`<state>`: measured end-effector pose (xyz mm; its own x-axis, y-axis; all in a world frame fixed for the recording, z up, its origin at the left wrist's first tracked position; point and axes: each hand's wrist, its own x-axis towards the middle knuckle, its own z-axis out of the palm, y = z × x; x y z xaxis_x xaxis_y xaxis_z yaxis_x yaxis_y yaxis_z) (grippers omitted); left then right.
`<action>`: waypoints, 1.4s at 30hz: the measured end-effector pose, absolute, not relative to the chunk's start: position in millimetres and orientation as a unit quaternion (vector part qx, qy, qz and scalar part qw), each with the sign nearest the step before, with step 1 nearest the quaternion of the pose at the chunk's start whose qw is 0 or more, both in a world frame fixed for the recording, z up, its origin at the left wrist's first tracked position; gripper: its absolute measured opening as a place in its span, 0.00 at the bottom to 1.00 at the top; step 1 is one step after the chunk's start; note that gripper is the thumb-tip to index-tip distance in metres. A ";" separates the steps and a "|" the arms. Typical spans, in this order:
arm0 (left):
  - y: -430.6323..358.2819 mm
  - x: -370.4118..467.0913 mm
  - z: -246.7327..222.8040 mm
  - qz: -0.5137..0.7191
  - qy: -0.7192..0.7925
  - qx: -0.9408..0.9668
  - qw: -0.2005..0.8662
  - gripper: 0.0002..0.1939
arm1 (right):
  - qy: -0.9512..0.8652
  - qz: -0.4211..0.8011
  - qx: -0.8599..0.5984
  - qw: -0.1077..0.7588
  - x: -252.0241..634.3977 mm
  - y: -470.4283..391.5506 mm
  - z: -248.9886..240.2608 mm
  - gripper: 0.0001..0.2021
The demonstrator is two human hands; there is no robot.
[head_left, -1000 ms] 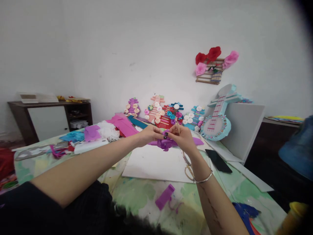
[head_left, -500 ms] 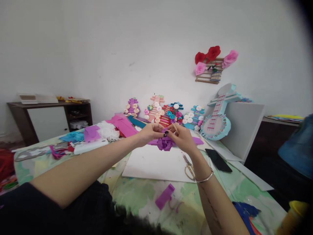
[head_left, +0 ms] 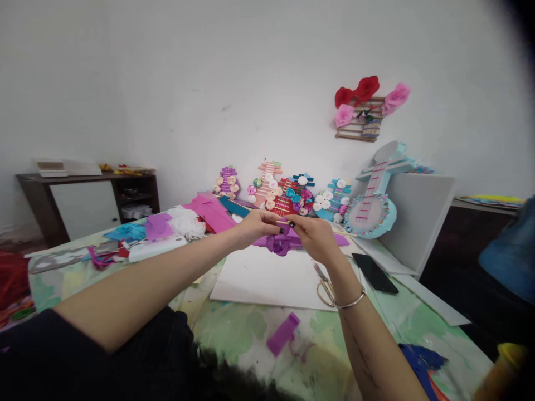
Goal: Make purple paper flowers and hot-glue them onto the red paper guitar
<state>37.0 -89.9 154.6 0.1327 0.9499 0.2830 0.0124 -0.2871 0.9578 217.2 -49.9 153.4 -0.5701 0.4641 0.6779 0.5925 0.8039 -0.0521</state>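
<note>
The surface [head_left: 234, 334] is carrying everything. A white board [head_left: 259, 278], the landmark, is lying flat on it. A large pale-blue instrument model [head_left: 371, 214] is leaning beyond the board, to its right; a row of smaller flowered instrument models [head_left: 284, 209] is standing beyond its far edge.

The left hand [head_left: 257, 229] and right hand [head_left: 316, 236] are meeting above the board's far part. Left fingers: closing in a pinch on purple paper [head_left: 279, 245]. Right fingers: gripping a thin stick [head_left: 283, 223]. The paper is hanging bunched just below the fingertips, over the board's far edge; flat purple lengths are spreading behind, and their join to the bunch is hidden.

A black slab [head_left: 374, 273] is lying right of the board. Scissors [head_left: 324, 279] are resting on the board's right side, beside the right wrist. A purple scrap [head_left: 284, 334] is lying just off its near edge.

Change from half a second ago: the stick is now running crosswise between the hands, where it was angling upward; the right fingers are reaching straighter, and their tips are sitting slightly apart from the left ones. Scissors and scrap are keeping their places.
</note>
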 end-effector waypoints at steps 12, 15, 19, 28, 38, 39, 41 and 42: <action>-88.2 35.5 153.3 0.531 0.374 0.598 0.469 0.14 | -0.863 -0.077 -0.247 0.434 216.6 -48.8 150.4 0.14; -88.0 35.5 153.7 0.532 0.374 0.590 0.479 0.14 | -0.863 -0.060 -0.233 0.444 216.6 -48.5 150.6 0.14; -87.9 34.9 153.4 0.543 0.366 0.577 0.489 0.12 | -0.864 -0.047 -0.225 0.448 216.8 -47.7 150.3 0.14; -86.6 35.1 151.0 0.543 0.370 0.613 0.439 0.20 | -0.861 -0.013 -0.228 0.455 216.1 -49.1 151.4 0.14; -90.9 36.9 155.4 0.536 0.412 0.637 0.370 0.17 | -0.833 -0.115 -0.320 0.436 218.3 -47.8 154.4 0.14; -90.5 36.9 155.0 0.537 0.408 0.639 0.371 0.17 | -0.834 -0.113 -0.318 0.437 218.4 -48.2 154.5 0.14; -89.1 36.8 154.1 0.539 0.402 0.638 0.376 0.16 | -0.835 -0.108 -0.315 0.439 218.3 -49.3 154.8 0.14; -88.3 36.7 153.6 0.540 0.400 0.635 0.381 0.16 | -0.836 -0.108 -0.315 0.437 218.1 -49.9 154.9 0.14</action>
